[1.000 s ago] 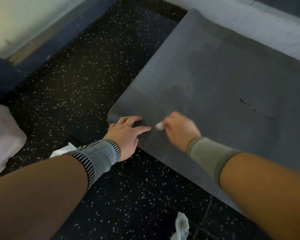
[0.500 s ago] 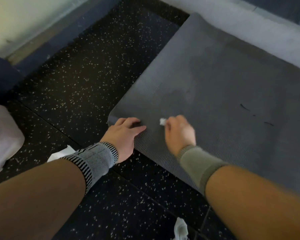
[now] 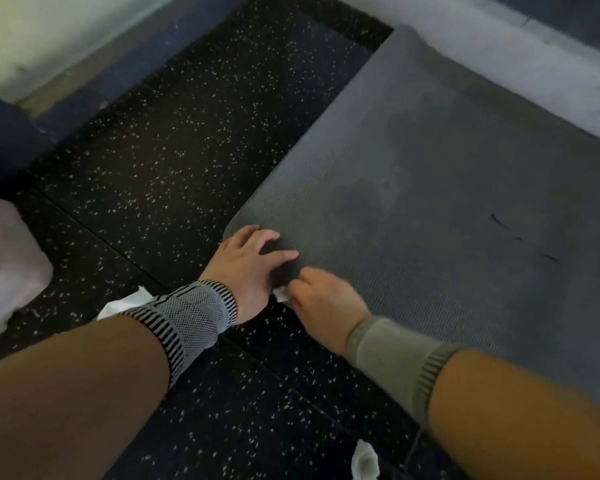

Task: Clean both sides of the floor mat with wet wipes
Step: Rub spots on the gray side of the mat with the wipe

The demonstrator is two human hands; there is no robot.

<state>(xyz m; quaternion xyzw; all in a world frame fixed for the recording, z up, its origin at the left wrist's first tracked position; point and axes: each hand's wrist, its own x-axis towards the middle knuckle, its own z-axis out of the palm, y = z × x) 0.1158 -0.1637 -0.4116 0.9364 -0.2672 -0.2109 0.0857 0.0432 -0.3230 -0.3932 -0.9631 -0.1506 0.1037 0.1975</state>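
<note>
Grey floor mat lies flat on the speckled floor. At its near left corner, the left hand presses spread; the right hand pinches a wet wipe, scrubbing the top face. Flipping probably comes later.

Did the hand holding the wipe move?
Yes. The right hand with the wet wipe slid back toward the mat's near edge, closer to the left hand.

Speckled black floor, white bag

Black rubber floor flecked with white, laid in tiles. A pale wall with a dark blue baseboard runs along the far left.
</note>
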